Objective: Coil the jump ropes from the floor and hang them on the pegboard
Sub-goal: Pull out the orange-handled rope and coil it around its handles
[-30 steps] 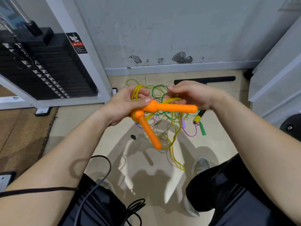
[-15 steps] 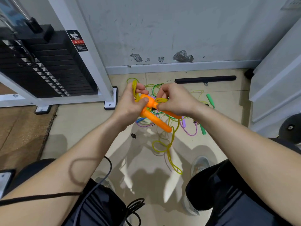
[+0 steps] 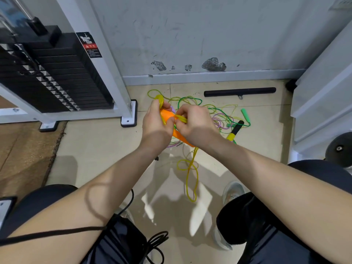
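Observation:
My left hand [image 3: 155, 123] grips the orange handles [image 3: 166, 115] of a yellow jump rope, with a few yellow loops bunched above its fingers. My right hand [image 3: 194, 123] pinches the yellow cord [image 3: 181, 118] where it crosses the handles. The rest of that cord hangs below my hands in loose loops [image 3: 190, 174] down to the floor. Behind my hands, a tangle of green, purple and pale yellow ropes [image 3: 219, 116] lies on the tiles, with a green handle [image 3: 245, 113] and a black-and-yellow handle [image 3: 235, 130]. The pegboard is not in view.
A weight stack machine [image 3: 57, 77] with a white frame stands at the left. A black bar [image 3: 240, 91] lies by the grey wall. White panels [image 3: 323, 88] close off the right side. My knees and shoes fill the bottom, with a black cable [image 3: 154, 242] between them.
Both hands have moved up and away from me and closed together. The two orange handles, spread apart a second ago, now lie bunched in my left hand, and the hanging cord has shifted with them.

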